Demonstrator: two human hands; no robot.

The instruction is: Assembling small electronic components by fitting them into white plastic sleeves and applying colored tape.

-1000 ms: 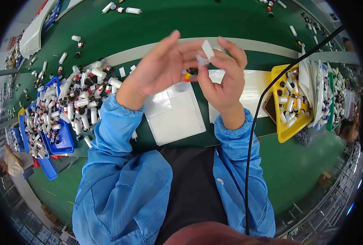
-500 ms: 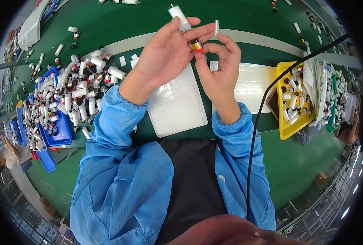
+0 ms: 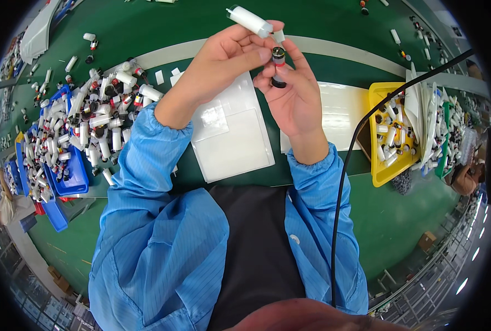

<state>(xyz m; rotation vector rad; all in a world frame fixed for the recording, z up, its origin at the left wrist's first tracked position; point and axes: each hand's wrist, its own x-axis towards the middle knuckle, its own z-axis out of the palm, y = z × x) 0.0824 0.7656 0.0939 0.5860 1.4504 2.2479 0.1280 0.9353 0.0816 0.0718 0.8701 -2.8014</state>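
Note:
My left hand [image 3: 229, 63] is closed around the lower end of a white cylinder [image 3: 250, 21], which points up and to the left. Its thumb reaches toward the small part in the other hand. My right hand [image 3: 292, 96] grips a short black cylindrical part with a red band [image 3: 278, 66], held close to upright. A small white strip [image 3: 279, 36] stands at my right index fingertip, beside the end of the white cylinder. Both hands are raised close together over the green table. Whether wires join the two parts cannot be made out.
A heap of white, black and red cylindrical parts [image 3: 104, 113] covers the left side, by a blue bin [image 3: 75, 179]. White sheets [image 3: 237, 146] lie under my hands. To the right are a yellow bin [image 3: 380, 179] of similar parts and a hanging black cable [image 3: 349, 154].
The white cylinder has tilted further over to the left. The small part has turned, so its black body now shows below the red band. My left thumb has closed in toward it.

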